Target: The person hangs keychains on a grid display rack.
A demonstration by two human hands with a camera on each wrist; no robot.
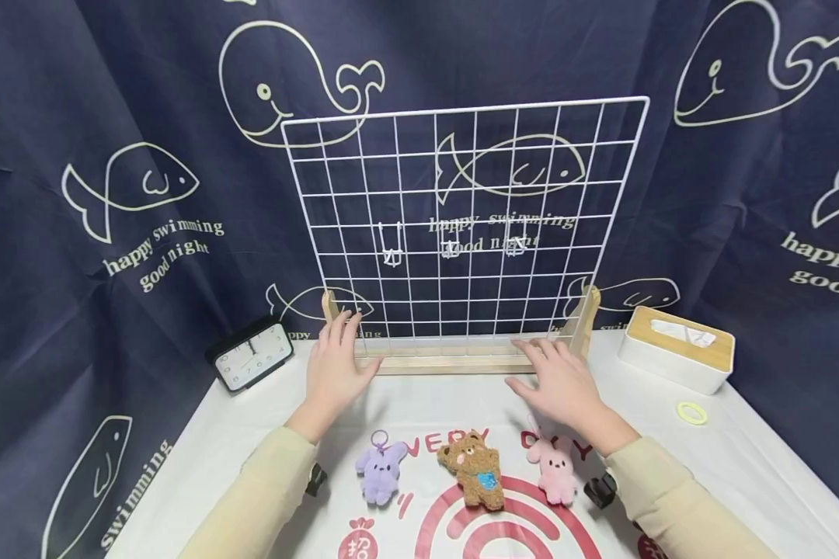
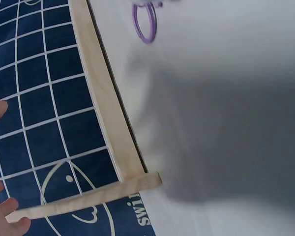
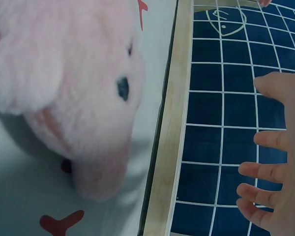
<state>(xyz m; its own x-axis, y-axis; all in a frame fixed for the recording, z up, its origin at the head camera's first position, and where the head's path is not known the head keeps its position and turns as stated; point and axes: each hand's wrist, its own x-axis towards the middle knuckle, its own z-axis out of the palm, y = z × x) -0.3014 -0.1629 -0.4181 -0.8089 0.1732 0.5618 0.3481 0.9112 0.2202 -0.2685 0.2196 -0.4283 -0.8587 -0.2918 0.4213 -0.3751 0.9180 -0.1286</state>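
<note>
Nearest the camera at the right wrist: a pink plush toy (image 3: 83, 88), lying on the bench (image 1: 727, 458) beside the right forearm. It is the right-hand item in a row of three, with a brown bear (image 1: 477, 471) in the middle and a purple plush toy (image 1: 381, 472), fitted with a ring, at left. All three lie in front of a white wire grid panel (image 1: 471, 219), which stands in a wooden base (image 1: 447, 365). Three white hooks (image 1: 450, 248) hang on the panel, side by side.

Left hand (image 1: 334, 373): at the left end of the base, fingers extended — grip unclosed and bare. Right hand (image 1: 559, 380): near the base's right end, fingers spread, grip likewise bare. Contact of either hand with the stand cannot be determined.

Surroundings: a clock (image 1: 253, 357) to the left; a tissue box (image 1: 674, 365) and a yellow ring (image 1: 692, 413) to the right — a navy printed cloth (image 1: 419, 46) behind.
</note>
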